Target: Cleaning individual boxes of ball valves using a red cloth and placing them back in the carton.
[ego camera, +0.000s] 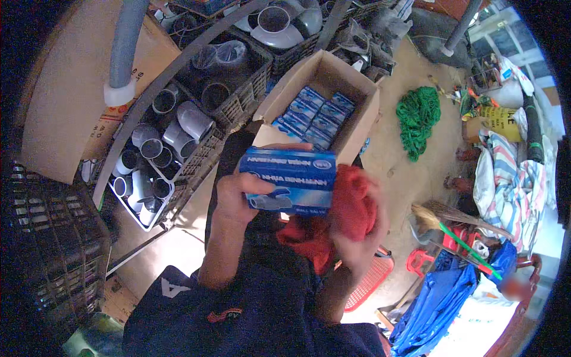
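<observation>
My left hand [238,189] grips a blue printed carton [290,180] by its left end, thumb across the front. The carton bears writing and a picture of a pipe fitting. Against its right end, my right hand [363,236] holds a bunched red cloth [354,201], blurred, with more of the cloth hanging below. Just beyond the carton stands an open cardboard box [354,138] with several blue cartons [319,114] of the same look lying in rows inside. The box's near edge is partly hidden behind the held carton.
At the left, plastic crates [178,187] hold several grey pipe fittings [194,120]. A grey pipe [122,44] hangs at upper left. Green netting [417,120] lies on the floor at right, near a broom [428,216], a red basket [370,281] and a blue tarp [435,303].
</observation>
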Demonstrator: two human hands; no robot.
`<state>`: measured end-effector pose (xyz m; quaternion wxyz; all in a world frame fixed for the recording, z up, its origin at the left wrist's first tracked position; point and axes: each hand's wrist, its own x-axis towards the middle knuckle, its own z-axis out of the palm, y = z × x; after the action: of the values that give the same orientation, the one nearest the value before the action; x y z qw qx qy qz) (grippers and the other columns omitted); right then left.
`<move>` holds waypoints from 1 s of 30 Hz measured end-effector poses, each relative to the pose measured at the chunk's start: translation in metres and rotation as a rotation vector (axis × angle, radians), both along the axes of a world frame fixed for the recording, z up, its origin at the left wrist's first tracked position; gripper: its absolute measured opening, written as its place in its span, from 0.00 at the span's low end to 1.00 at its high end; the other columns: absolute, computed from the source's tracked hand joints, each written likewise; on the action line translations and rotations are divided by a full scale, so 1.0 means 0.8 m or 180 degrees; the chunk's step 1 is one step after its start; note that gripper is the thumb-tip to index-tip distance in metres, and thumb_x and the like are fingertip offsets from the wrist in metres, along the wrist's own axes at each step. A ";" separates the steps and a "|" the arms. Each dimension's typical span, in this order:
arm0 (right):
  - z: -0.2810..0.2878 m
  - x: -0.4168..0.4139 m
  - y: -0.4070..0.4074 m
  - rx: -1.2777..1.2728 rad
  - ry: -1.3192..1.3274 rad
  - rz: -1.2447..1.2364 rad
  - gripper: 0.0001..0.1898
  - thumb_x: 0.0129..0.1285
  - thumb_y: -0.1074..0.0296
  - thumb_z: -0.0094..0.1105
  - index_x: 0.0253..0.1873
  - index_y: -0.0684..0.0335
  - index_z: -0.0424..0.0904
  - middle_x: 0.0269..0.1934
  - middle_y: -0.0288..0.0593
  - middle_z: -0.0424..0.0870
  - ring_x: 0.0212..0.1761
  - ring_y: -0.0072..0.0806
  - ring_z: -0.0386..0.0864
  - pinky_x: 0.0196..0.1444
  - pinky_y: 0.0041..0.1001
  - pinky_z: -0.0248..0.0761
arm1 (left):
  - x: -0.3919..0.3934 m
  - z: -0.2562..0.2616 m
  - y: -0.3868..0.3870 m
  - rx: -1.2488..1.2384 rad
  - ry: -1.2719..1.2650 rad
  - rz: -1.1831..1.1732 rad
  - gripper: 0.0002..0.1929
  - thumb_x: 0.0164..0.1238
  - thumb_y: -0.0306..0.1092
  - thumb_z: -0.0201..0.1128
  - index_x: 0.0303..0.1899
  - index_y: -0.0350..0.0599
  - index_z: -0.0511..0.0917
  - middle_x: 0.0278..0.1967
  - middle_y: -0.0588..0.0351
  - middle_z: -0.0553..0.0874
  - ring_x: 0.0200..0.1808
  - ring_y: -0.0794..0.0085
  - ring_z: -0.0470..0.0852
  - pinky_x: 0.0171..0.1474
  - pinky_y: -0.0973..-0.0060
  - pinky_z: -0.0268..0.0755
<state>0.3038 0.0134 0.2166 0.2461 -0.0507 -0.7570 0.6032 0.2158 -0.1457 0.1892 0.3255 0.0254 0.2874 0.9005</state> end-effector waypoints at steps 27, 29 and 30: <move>0.001 -0.038 -0.027 -0.3411 0.0278 -0.0065 0.36 0.67 0.39 0.42 0.64 0.69 0.63 0.53 0.44 0.73 0.48 0.34 0.74 0.52 0.28 0.67 | 0.019 -0.042 0.022 0.1159 -0.1265 -0.0228 0.29 0.43 0.36 0.57 0.50 0.26 0.73 0.44 0.40 0.83 0.41 0.55 0.84 0.50 0.63 0.77; -0.027 -0.024 -0.001 -0.2653 0.0082 0.0061 0.42 0.61 0.30 0.39 0.62 0.69 0.64 0.53 0.44 0.72 0.49 0.34 0.72 0.54 0.30 0.64 | 0.016 -0.045 0.019 0.1215 -0.1313 -0.0195 0.28 0.44 0.36 0.57 0.49 0.26 0.73 0.43 0.40 0.83 0.41 0.55 0.84 0.49 0.62 0.77; -0.048 -0.014 0.022 -0.1041 -0.0275 -0.0221 0.41 0.60 0.31 0.43 0.60 0.69 0.65 0.53 0.44 0.72 0.50 0.34 0.72 0.56 0.30 0.63 | 0.012 -0.046 0.019 0.0483 -0.1084 -0.0062 0.31 0.46 0.43 0.57 0.52 0.29 0.73 0.46 0.41 0.82 0.43 0.56 0.83 0.49 0.62 0.77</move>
<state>0.2928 0.0308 0.1784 0.2225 -0.1420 -0.6565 0.7066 0.2258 -0.1302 0.1520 0.3754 -0.1001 0.1592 0.9076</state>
